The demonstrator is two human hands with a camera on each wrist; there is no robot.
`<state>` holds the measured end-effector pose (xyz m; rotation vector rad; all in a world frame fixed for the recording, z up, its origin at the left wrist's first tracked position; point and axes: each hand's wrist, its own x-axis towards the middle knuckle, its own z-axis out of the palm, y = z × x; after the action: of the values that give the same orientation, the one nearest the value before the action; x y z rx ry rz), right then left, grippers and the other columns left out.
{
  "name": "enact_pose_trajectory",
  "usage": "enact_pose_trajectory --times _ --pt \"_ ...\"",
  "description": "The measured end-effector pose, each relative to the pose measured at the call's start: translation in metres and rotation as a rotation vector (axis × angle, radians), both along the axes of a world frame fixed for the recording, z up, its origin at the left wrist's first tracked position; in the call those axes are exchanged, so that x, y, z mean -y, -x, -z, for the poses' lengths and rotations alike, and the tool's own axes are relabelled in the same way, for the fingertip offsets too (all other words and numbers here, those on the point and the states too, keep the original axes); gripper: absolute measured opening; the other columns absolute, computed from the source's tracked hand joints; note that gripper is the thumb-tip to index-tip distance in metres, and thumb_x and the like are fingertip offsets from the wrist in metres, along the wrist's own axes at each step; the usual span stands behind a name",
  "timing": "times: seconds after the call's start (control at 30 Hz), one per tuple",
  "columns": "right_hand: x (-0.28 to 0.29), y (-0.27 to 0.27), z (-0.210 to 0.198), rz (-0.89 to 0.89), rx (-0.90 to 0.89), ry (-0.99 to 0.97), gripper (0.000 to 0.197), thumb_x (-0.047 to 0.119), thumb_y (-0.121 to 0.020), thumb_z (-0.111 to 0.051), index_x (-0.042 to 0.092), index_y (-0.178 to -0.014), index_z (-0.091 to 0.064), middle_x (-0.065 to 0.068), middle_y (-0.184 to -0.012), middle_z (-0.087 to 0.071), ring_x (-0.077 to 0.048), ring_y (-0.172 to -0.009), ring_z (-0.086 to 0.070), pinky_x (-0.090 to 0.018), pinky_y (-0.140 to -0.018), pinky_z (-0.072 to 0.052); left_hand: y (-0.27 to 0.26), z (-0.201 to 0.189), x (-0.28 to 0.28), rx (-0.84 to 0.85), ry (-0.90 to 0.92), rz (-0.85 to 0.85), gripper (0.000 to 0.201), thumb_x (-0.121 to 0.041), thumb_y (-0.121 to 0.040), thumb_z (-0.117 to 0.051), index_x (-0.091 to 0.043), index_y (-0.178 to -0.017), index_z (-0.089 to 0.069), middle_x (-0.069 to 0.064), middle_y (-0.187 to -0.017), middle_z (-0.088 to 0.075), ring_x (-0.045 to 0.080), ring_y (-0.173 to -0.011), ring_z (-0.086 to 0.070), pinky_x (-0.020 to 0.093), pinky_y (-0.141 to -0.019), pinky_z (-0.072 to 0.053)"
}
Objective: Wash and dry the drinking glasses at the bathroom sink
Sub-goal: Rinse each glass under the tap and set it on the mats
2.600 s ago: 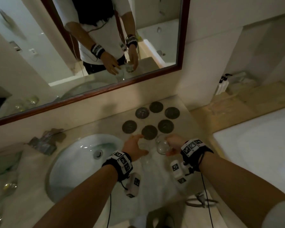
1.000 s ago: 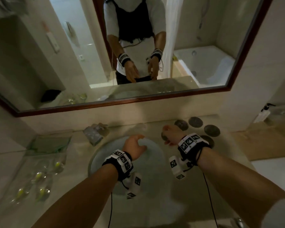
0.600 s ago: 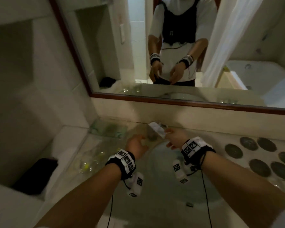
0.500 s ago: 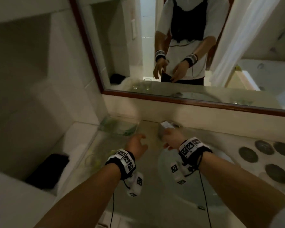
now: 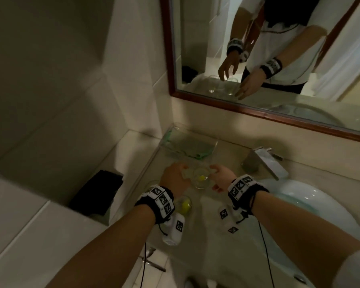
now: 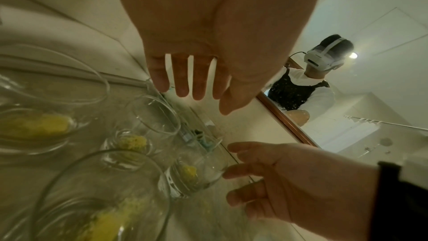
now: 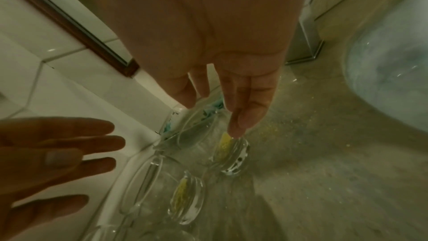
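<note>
Here my left hand [image 5: 176,177] and right hand [image 5: 221,179] flank one glass [image 5: 201,179] on the table [image 5: 220,161], left of the sink [image 5: 312,202]. Both hands are spread with straight fingers, gripping nothing; my right fingertips [image 7: 238,127] reach its rim. More glasses [image 6: 139,131] stand farther from the sink.

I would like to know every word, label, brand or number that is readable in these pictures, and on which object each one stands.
None can be read.
Wristbands on both arms: black-and-white square code patterns only, no letters or digits.
Headset seen in the mirror: no legible marking.
Glasses and faucet: no print visible.
</note>
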<state>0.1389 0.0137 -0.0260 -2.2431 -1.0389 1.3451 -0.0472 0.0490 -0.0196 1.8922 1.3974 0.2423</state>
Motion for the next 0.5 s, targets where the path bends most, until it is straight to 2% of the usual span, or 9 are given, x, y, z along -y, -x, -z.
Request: enact_pose_trajectory --times 0.07,0.17,0.27,0.33,0.4,0.43,0.5 --pt "-0.006 0.004 0.012 0.008 0.001 0.01 0.048 0.021 -0.102 -0.043 0.026 -0.149 -0.036 -0.007 -0.108 -0.059 -0.02 -0.067 -0.064 -0.027 -0.051 -0.054 0.005 0.006 -0.002 -0.006 0.005 -0.001 0.048 -0.02 -0.089 -0.064 -0.018 -0.135 -0.051 0.004 -0.137 -0.049 0.023 -0.125 -0.046 0.028 -0.101 -0.039" --pt "-0.013 0.008 0.028 0.031 -0.034 0.027 0.049 0.021 -0.102 -0.043 0.026 -0.15 -0.035 -0.009 -0.11 -0.057 -0.023 -0.067 -0.063 -0.032 -0.057 -0.056 0.007 0.014 -0.006 0.017 0.015 -0.004 0.046 -0.019 -0.087 -0.064 -0.02 -0.132 -0.054 0.004 -0.135 -0.051 0.023 -0.123 -0.048 0.033 -0.102 -0.042" --pt "-0.02 0.01 0.041 0.053 -0.044 0.025 0.048 0.017 -0.102 -0.042 0.026 -0.149 -0.037 -0.014 -0.118 -0.056 -0.031 -0.082 -0.067 -0.046 -0.077 -0.059 0.005 0.017 -0.008 0.019 0.027 0.016 0.047 -0.02 -0.087 -0.065 -0.02 -0.133 -0.052 0.003 -0.136 -0.051 0.023 -0.123 -0.049 0.032 -0.101 -0.042" --pt "-0.022 0.011 0.045 0.038 -0.032 0.011 0.048 0.015 -0.101 -0.041 0.026 -0.148 -0.039 -0.016 -0.132 -0.054 -0.035 -0.093 -0.067 -0.05 -0.081 -0.059 0.001 0.017 -0.01 0.023 0.029 0.026 0.048 -0.019 -0.087 -0.066 -0.017 -0.134 -0.052 0.005 -0.135 -0.052 0.022 -0.12 -0.051 0.028 -0.097 -0.043" --pt "-0.023 0.01 0.047 0.032 -0.027 -0.002 0.047 0.011 -0.101 -0.041 0.024 -0.146 -0.041 -0.018 -0.137 -0.052 -0.036 -0.097 -0.066 -0.047 -0.078 -0.06 -0.006 0.016 -0.008 0.03 0.03 0.043 0.05 -0.02 -0.087 -0.067 -0.014 -0.134 -0.052 0.006 -0.136 -0.053 0.022 -0.12 -0.053 0.027 -0.096 -0.044" --pt "-0.022 0.009 0.047 0.029 -0.034 -0.008 0.047 0.008 -0.1 -0.043 0.022 -0.145 -0.043 -0.018 -0.137 -0.051 -0.035 -0.097 -0.065 -0.043 -0.072 -0.061 -0.009 0.016 -0.007 0.032 0.032 0.048 0.051 -0.02 -0.087 -0.068 -0.014 -0.135 -0.052 0.006 -0.136 -0.053 0.022 -0.12 -0.053 0.029 -0.098 -0.045" --pt "-0.019 0.003 0.048 0.014 -0.016 -0.007 0.048 0.003 -0.099 -0.047 0.021 -0.143 -0.046 -0.018 -0.137 -0.051 -0.03 -0.092 -0.061 -0.032 -0.053 -0.057 -0.018 0.017 -0.004 0.032 0.033 0.06 0.052 -0.022 -0.086 -0.068 -0.015 -0.135 -0.051 0.004 -0.137 -0.053 0.022 -0.122 -0.053 0.03 -0.1 -0.045"
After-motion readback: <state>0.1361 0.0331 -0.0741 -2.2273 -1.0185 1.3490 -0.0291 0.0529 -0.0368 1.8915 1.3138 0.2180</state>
